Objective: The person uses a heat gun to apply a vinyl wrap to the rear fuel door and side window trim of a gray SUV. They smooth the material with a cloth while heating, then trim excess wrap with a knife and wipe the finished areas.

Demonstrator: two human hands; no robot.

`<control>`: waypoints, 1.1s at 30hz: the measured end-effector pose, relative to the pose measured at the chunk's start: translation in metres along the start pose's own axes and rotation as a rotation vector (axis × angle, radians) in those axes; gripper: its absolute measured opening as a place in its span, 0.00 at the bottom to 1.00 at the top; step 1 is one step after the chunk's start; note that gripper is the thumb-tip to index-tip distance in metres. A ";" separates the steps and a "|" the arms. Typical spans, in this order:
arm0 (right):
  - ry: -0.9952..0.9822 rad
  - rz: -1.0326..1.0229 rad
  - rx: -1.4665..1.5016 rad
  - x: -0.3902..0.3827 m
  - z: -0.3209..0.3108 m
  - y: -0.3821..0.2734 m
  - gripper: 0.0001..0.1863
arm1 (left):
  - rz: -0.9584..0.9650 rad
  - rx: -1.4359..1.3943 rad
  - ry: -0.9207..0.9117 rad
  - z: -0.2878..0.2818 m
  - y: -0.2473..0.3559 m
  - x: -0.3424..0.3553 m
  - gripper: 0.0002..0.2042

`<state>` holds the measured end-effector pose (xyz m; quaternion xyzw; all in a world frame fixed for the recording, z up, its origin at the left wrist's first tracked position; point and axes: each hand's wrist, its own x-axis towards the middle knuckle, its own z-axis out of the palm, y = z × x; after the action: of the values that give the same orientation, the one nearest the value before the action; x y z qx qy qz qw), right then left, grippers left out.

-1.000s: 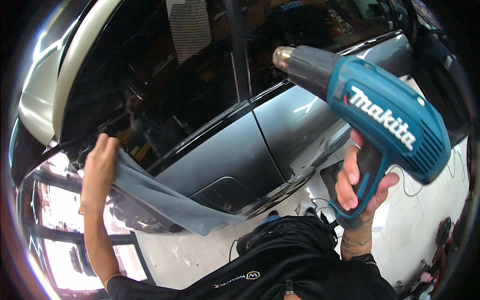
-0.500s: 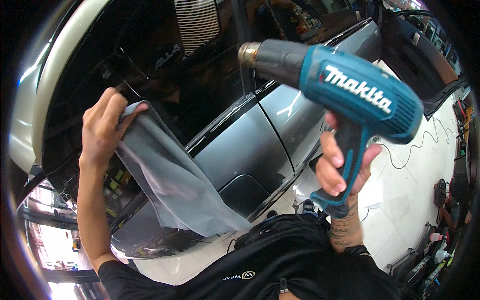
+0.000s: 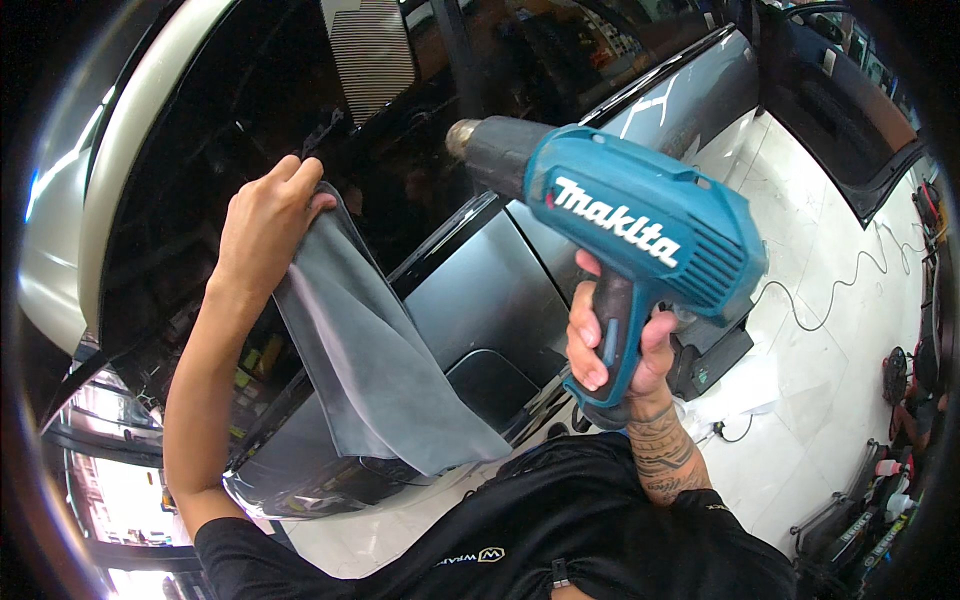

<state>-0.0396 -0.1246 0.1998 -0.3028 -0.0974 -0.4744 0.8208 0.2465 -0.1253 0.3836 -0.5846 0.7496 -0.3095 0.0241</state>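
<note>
In my right hand (image 3: 610,335) I grip a teal and black heat gun (image 3: 640,205) by its handle, its metal nozzle pointing left toward the dark car window. My left hand (image 3: 272,225) is closed on the upper edge of a grey vinyl film (image 3: 375,350). From those fingers the film hangs in soft folds along the car's side, its lower end spreading near my waist. Behind both hands stands the car, with grey door panels (image 3: 485,300) and dark glass. Whether the film's far edge sticks to the body I cannot tell.
A dark open car door (image 3: 850,110) stands at the far right. A thin cable (image 3: 835,310) curls over the pale tiled floor. Tools and cases (image 3: 870,520) lie along the right side. A dark box-like object (image 3: 710,355) sits behind the heat gun's handle.
My left hand has moved right with the film's edge, drawing its upper part along. The heat gun has shifted left and slightly down in my right hand.
</note>
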 end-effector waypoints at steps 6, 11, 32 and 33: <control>-0.006 -0.079 -0.027 0.010 -0.009 -0.002 0.48 | -0.067 -0.063 0.078 0.004 0.007 0.005 0.14; 0.022 -0.029 0.094 0.008 -0.004 -0.017 0.44 | -0.121 -0.103 0.105 -0.003 0.015 0.016 0.15; 0.521 -0.086 -0.302 -0.124 -0.068 -0.133 0.40 | -0.294 -0.008 0.255 0.023 0.056 0.111 0.20; 0.527 -0.075 -0.320 -0.122 -0.068 -0.138 0.40 | -0.306 0.018 0.239 0.022 0.060 0.115 0.20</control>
<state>-0.2290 -0.1276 0.1464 -0.2908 0.1834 -0.5758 0.7418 0.1669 -0.2299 0.3740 -0.6507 0.6465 -0.3835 -0.1071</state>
